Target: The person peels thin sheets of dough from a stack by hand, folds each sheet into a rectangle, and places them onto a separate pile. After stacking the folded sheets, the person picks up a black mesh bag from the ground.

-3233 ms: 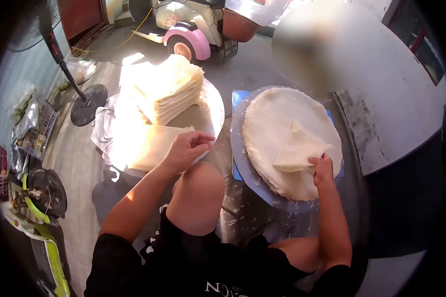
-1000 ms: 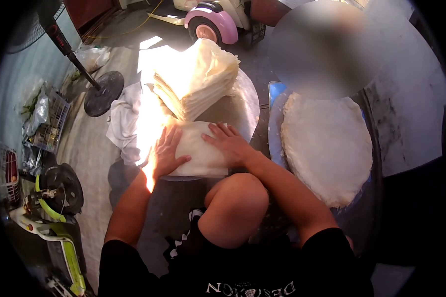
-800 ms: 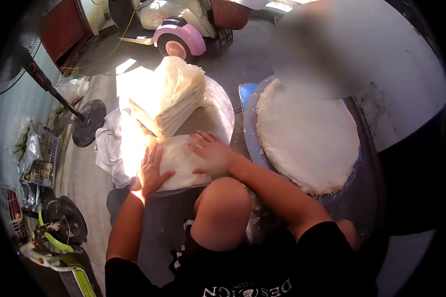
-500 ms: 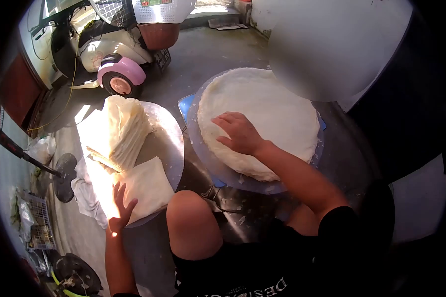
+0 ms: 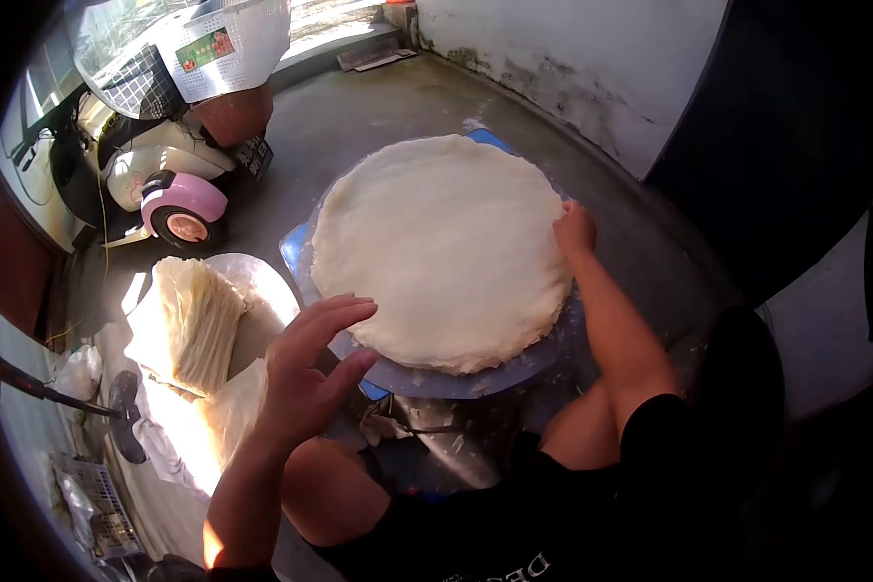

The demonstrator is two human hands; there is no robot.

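Observation:
A large round stack of pale, thin dough sheets (image 5: 436, 242) lies on a round board (image 5: 456, 384) in front of me. At the stack's right edge, my right hand (image 5: 576, 233) has its fingers curled closed on the rim of the dough. My left hand (image 5: 310, 364) is held near the lower left edge, fingers apart and holding nothing. Behind it, a tall pile of folded sheets (image 5: 189, 320) rests on a second round board (image 5: 272, 281). A lower folded sheet (image 5: 235, 412) is partly hidden by my left hand.
A blue surface (image 5: 295, 250) shows under the big board. A scooter with a pink fender (image 5: 186, 194) and a white basket (image 5: 218, 48) stands at upper left. White cloth (image 5: 165, 441) hangs below the smaller board. A wire basket (image 5: 102, 504) is at lower left.
My right hand has moved from above the stack to its right edge and closed there. My left hand has left the folded sheet and moved toward the round stack. The view has shifted right.

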